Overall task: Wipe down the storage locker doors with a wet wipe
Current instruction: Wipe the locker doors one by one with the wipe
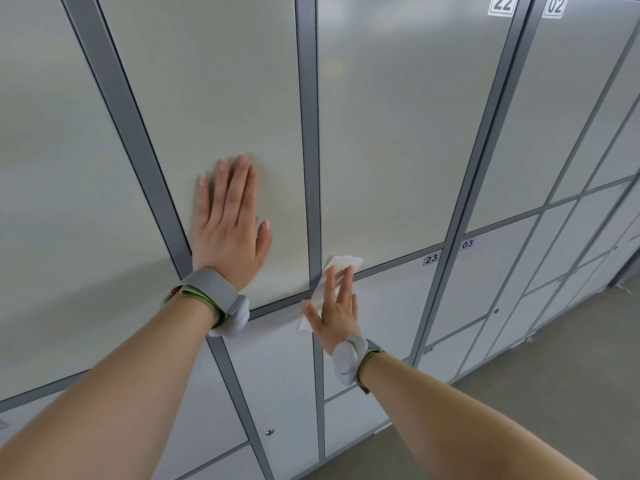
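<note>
The white wet wipe (pixel 341 263) lies flat against the lockers where the bottom edge of the tall door numbered 22 (pixel 398 133) meets the smaller door numbered 23 (pixel 391 299), close against the upright grey frame strip (pixel 310 133) to its left. The right hand (pixel 337 315) presses it there with straight, slightly spread fingers pointing up and the thumb out to the left. It is not clenched, and the wipe is pinned under the palm and fingers rather than pinched. A creased corner of the wipe shows above the fingertips, and another edge sticks out below the thumb, over the frame strip. The right forearm reaches in from the lower right, with a pale grey wristband (pixel 348 358) at the wrist. The left hand (pixel 230 233) lies flat and released on the neighbouring tall door (pixel 214 81), across the frame strip from the wipe and not touching it. Its fingers are together and point up, and its thumb is out to the right. This wrist carries a grey band (pixel 214 292) with a green-edged strap. Further right are doors labelled 02 (pixel 556 5) and 03 (pixel 467 244), and beyond them the row of lockers runs along a grey floor (pixel 554 375).
</note>
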Available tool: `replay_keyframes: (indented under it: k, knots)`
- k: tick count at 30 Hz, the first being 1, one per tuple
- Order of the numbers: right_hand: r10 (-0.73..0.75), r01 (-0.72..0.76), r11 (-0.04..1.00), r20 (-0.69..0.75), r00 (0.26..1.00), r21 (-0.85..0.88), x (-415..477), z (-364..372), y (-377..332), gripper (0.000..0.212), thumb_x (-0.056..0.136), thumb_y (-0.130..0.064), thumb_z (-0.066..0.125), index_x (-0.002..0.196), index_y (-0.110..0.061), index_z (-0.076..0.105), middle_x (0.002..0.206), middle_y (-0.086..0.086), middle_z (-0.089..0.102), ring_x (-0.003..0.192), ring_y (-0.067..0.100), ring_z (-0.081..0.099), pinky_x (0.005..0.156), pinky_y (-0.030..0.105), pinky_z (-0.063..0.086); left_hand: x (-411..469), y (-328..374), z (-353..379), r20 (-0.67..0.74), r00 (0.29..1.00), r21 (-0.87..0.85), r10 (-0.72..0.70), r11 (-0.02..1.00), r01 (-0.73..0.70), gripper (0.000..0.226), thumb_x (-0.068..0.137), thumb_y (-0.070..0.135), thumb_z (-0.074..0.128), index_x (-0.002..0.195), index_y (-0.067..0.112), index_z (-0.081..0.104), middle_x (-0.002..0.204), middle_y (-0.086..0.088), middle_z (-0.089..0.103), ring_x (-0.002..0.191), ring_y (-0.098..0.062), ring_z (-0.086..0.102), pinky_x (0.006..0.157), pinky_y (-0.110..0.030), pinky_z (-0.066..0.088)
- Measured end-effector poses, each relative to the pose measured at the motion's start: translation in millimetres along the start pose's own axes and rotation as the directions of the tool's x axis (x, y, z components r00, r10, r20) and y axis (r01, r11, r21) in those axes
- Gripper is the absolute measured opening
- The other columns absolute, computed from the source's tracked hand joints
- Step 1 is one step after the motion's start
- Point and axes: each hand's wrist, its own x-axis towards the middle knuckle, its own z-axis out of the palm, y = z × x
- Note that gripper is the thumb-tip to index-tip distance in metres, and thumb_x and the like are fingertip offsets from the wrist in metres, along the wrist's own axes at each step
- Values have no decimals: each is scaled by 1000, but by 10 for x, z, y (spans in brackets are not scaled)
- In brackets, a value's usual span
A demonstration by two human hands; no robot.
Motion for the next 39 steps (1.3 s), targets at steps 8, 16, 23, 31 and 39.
replay_keyframes:
  k: [8, 16, 23, 31, 39]
  knots:
    - [119, -108, 987, -92, 989, 118, 112, -110, -2, 74, 98, -46, 37, 145, -29, -16, 155, 6, -23, 146, 20, -5, 117, 40, 1, -257, -340, -231, -9, 999, -2, -43, 999, 43, 63, 88, 20, 44, 143, -6, 25, 150, -20, 21, 146, -19, -6, 117, -44, -6]
    - [3, 3, 994, -54, 999, 109, -38, 169, -230, 95, 70, -76, 12, 141, -25, -26, 151, 6, -33, 141, 16, -25, 117, 38, -7, -359, -434, -137, 23, 998, 92, -66, 994, 64, 65, 88, 21, 44, 144, -6, 24, 150, -17, 20, 145, -18, -10, 117, -43, -9]
    - [-198, 188, 978, -108, 974, -90, 45, 10, -15, 85, 75, -79, -11, 143, -29, -18, 156, 0, -21, 136, -2, -29, 116, 34, -12, -359, -436, -137, 7, 997, 100, -74, 992, 73, 66, 87, 21, 45, 144, -5, 24, 151, -15, 18, 145, -18, -10, 117, -43, -9]
    - [-132, 130, 986, -9, 991, -107, -26, 152, -64, 88, 75, -76, 2, 139, -24, -28, 144, -9, -39, 142, 11, -24, 118, 38, -7, -366, -440, -130, -1, 997, 96, -73, 993, 72, 64, 89, 21, 44, 144, -4, 24, 151, -14, 20, 146, -18, -9, 117, -44, -8]
    - [-296, 272, 940, -96, 950, -207, 62, -12, -144, 79, 84, -70, -5, 145, -21, -18, 154, -6, -25, 141, 7, -22, 115, 31, -14, -370, -439, -130, -13, 998, 85, -68, 994, 69, 64, 88, 20, 44, 144, -4, 25, 152, -14, 20, 146, -18, -8, 117, -44, -7]
